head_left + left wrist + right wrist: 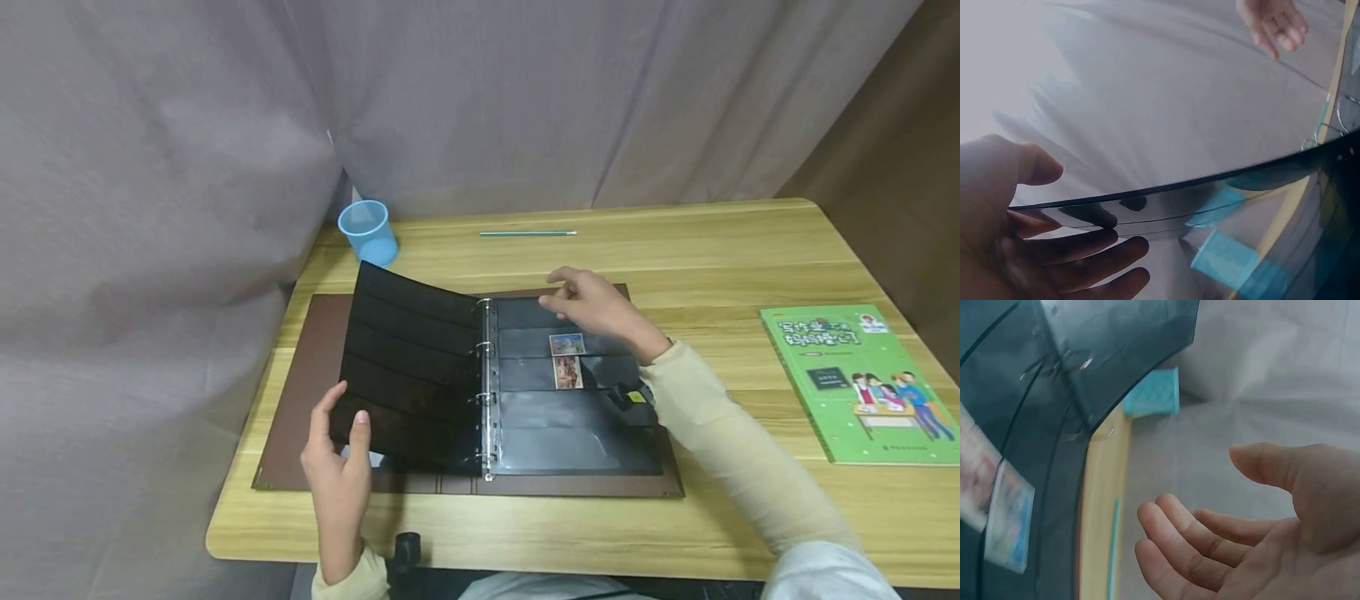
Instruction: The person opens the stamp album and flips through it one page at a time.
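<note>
Left hand (337, 454) pinches outer edge of raised black page (408, 367), hinged on rings (487, 392) to its right. Right hand (592, 304) relaxed, empty, over right page (570, 417).

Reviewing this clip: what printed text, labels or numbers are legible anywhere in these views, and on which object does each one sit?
Nothing can be quoted with certainty.
Green book: a large title in Chinese characters on the cover, too small and blurred to read; the dark panel under it is also unreadable.
Two stamps in the album page: pictures only, any lettering too small.
Blue cup and pencil: no text visible.
</note>
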`<state>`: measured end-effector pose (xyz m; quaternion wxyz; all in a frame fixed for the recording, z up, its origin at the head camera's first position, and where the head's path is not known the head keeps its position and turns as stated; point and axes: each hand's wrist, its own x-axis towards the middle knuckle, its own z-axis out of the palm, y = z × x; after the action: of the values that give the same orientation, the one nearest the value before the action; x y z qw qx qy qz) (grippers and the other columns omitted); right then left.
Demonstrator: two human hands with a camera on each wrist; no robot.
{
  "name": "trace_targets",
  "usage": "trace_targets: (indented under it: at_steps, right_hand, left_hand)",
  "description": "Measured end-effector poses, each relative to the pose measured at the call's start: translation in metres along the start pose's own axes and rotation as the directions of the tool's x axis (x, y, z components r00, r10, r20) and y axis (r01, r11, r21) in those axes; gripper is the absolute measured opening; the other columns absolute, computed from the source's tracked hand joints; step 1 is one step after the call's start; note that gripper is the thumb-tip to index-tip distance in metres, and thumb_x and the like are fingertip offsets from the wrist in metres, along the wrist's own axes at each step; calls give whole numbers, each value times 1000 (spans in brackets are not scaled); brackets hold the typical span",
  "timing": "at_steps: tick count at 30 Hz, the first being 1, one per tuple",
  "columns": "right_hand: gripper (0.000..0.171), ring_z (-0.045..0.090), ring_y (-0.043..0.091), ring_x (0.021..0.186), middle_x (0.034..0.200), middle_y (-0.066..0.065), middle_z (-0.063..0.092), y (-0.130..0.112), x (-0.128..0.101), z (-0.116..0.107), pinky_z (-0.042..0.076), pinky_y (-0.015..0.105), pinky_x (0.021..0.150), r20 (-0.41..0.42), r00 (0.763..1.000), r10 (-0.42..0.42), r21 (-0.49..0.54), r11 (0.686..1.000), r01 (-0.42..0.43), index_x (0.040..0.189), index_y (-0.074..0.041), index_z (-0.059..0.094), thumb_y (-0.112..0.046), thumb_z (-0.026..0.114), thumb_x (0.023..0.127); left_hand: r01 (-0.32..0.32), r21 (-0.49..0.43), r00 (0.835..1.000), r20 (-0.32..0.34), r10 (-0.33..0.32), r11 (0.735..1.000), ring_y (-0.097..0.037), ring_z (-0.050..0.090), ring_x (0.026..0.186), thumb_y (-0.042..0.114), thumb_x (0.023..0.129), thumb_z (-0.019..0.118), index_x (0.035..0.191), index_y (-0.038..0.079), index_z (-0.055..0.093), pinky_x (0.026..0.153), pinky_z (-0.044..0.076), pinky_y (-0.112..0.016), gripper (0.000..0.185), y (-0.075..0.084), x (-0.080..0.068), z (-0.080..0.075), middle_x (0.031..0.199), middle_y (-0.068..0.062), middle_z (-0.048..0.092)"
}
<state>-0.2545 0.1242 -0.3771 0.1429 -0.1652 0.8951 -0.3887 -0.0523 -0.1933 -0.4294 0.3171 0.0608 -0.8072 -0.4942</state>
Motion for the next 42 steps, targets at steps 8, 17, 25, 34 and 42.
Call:
trace_targets:
  at_steps: [8,17,25,34,42]
  right_hand:
    - [59,54,47,120,129,36,56,45,-1,-9,45,59,100,-30,999,42,-69,997,-44,142,15,42,-18,65,99]
    - [82,29,55,139,150,42,30,81,-1,-15,25,63,114,-24,992,121,-193,973,-123,148,19,27,-14,74,90]
    - [104,15,56,145,156,43,12,102,-4,-12,17,63,116,28,989,145,-231,964,-134,152,20,9,-17,81,86]
    - [106,0,52,148,159,40,-1,109,-10,-8,8,60,119,82,985,152,-259,958,-127,151,20,5,-27,78,90]
    - [95,-1,50,149,161,36,-3,114,-15,-3,10,62,118,112,984,139,-328,940,-96,151,19,15,-32,72,95]
  left_hand:
    - [95,-15,995,-34,-96,995,-34,50,131,-1,97,60,135,3,60,102,44,-39,38,-15,-1,0,141,-14,59]
    - [216,-7,973,-76,-216,976,-35,58,121,0,99,58,140,1,56,85,41,-11,42,-30,-2,3,136,-22,59]
    - [288,36,955,-88,-285,957,-33,54,125,3,98,59,138,0,58,85,39,-17,40,-43,-7,3,138,-22,59]
    - [320,88,945,-93,-312,943,-33,60,111,3,97,59,132,-4,62,81,43,-22,35,-54,-8,2,132,-23,63]
    - [369,128,929,-33,-367,921,-47,51,129,4,98,58,130,-9,62,104,41,-61,35,-54,-7,-5,131,-32,60]
